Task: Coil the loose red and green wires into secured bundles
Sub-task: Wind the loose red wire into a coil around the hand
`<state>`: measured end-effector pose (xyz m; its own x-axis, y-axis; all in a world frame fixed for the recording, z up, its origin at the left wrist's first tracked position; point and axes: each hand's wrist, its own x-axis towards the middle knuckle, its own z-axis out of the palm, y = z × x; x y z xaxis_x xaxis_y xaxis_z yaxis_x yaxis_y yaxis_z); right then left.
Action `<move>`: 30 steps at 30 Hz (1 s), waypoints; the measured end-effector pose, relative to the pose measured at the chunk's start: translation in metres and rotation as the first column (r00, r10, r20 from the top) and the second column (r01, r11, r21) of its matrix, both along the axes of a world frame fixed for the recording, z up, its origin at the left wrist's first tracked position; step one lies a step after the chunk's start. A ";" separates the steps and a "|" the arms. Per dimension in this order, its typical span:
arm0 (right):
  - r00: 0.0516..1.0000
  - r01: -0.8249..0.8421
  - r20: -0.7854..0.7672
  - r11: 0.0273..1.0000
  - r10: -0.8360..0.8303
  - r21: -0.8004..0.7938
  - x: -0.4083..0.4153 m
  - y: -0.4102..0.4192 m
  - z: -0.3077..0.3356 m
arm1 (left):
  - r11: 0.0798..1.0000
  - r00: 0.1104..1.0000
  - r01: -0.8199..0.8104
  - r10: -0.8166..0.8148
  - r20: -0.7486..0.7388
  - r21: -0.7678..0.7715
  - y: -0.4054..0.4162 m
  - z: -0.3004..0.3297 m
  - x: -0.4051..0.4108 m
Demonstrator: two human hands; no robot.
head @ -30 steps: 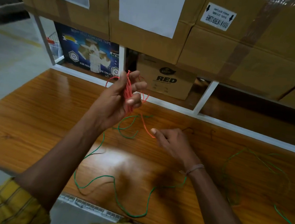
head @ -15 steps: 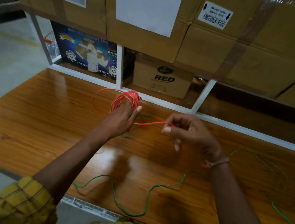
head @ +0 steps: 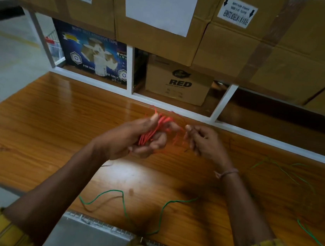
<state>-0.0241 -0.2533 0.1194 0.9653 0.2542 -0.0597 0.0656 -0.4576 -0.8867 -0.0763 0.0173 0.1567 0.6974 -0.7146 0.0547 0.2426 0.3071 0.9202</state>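
— What's changed since half a second ago?

— The hands have closed in on each other. The straight red strand stretched between them is gone, and the right hand (head: 206, 142) has moved up beside the left hand (head: 135, 138) at the middle of the frame.

— What about the grip on each side?

— The left fingers are curled round the red wire (head: 152, 130), a bunch of loops standing up out of the fist. The right fingertips are pinched together on a blurred red tail just beside the bunch.

— And the green one?

— The green wire (head: 122, 197) lies loose on the tabletop (head: 42, 121), wandering across the lower centre near the front edge, with more of it at the right of the frame.

— Anything readable back there?

— The small carton (head: 179, 82) at upper centre says "RED". The blue box (head: 93, 54) at upper left reads "ADHESIVE TAPE" and "FOR INDU… SE ONLY". A white label (head: 237, 12) at the top right is upside down, with two arrows; I cannot read its text.

— Room to move?

— Bare wood stretches left of the hands out to the tabletop's left edge. A white shelf frame (head: 220, 103) runs along the far edge just behind the hands, and a metal strip (head: 105, 225) lines the near edge.
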 end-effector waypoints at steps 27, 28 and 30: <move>0.843 -0.471 -0.209 0.868 0.495 0.156 -0.042 -0.080 0.065 | 0.284 0.769 -0.577 -0.127 0.627 0.765 -0.041 -0.026 0.014; 0.873 -0.435 -0.160 0.883 0.461 0.175 -0.039 -0.085 0.062 | 0.321 0.786 -0.549 -0.118 0.607 0.772 -0.042 -0.027 0.011; 0.925 -0.320 -0.104 0.898 0.365 0.303 -0.033 -0.093 0.055 | 0.414 0.823 -0.473 -0.106 0.557 0.778 -0.045 -0.027 0.005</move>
<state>-0.0573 -0.3462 0.1743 0.7996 0.5952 -0.0799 0.0261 -0.1674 -0.9855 -0.0716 -0.0277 0.1293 0.8950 -0.4196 -0.1512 -0.2341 -0.7305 0.6416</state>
